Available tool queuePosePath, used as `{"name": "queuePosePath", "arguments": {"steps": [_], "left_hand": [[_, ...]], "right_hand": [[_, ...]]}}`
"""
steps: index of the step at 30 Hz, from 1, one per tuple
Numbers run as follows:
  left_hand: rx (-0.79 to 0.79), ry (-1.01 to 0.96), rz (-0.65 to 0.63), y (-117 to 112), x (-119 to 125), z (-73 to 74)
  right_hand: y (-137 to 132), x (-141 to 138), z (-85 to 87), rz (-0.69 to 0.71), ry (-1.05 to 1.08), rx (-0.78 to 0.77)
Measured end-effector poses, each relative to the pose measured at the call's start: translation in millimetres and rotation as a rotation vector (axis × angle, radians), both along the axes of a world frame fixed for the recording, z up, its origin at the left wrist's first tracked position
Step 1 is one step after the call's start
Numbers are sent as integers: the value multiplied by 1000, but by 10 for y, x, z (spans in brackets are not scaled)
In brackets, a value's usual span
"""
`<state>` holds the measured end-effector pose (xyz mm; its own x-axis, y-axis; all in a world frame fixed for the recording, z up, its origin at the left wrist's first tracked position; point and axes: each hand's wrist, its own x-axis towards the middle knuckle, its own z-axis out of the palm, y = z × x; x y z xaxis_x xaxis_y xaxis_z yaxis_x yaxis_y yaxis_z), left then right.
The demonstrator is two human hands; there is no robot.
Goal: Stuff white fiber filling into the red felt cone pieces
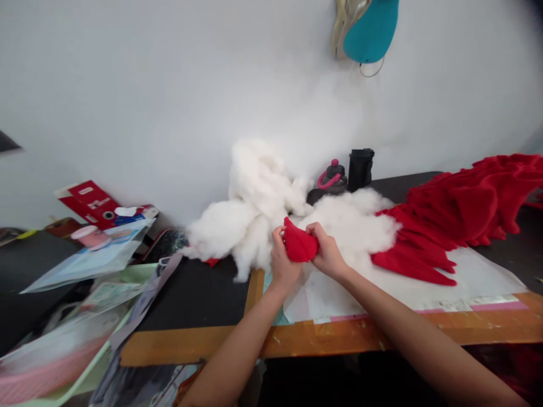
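Your left hand (285, 255) and right hand (326, 250) are together, both pinching a pointed red fabric piece (300, 243), holding it up in front of the white fiber stuffing (250, 226). Behind that stuffing stands a black bottle (361, 169); to its right lies a spiked red fabric length (458, 209).

Nothing legible anywhere. Red carton (87, 202), upper left of frame, has small white label w/ marks, too blurred to read. Plastic pkg (85, 261) at left shows printing, also unreadable. No brands or nos. readable.
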<state>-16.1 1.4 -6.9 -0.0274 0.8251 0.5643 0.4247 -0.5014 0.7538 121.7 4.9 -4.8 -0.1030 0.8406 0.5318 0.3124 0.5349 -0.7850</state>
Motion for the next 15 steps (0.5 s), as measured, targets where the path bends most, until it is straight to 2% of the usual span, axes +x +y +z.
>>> {"name": "queuePosePath", "arguments": {"steps": [3,8,15], "left_hand": [[18,36,17,9,-22,0],[35,98,-65,11,-21,-47],[65,206,-154,-23,25,-94]], "right_hand": [[-31,-8,4,-4,-62,11],[-41,13,38,-222,-150,59],[-9,38,19,-330,-203,-7]]}}
